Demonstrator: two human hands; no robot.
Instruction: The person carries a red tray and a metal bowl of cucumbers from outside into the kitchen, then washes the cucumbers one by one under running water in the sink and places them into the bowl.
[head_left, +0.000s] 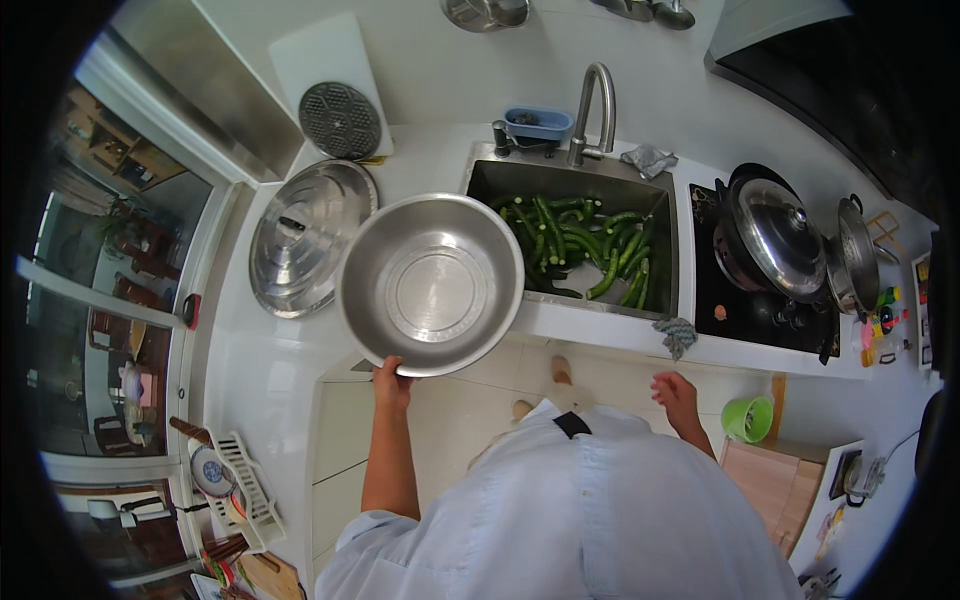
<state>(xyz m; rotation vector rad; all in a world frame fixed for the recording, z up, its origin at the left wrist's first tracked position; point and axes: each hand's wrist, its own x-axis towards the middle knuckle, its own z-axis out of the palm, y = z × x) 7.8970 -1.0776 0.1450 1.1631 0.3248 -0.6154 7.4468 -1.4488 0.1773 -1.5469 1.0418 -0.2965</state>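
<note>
My left hand (392, 384) grips the near rim of a wide stainless steel basin (431, 289). Nothing lies inside the basin; it overlaps the left edge of the sink and part of a round metal lid. My right hand (676, 397) hangs free in front of the counter, its fingers loosely bent, with no object in it. The nearest thing to it is a grey cloth (677, 337) draped over the counter's front edge. Many long green cucumbers (559, 232) lie heaped in the steel sink (664, 247).
Behind the sink rise a faucet (600, 105) and a blue tray (538, 122). A lidded wok (776, 232) sits on the black cooktop (765, 330) at right. The large metal lid (300, 247) rests on the left counter, near a white dish rack (247, 480). A green bin (748, 420) stands at right.
</note>
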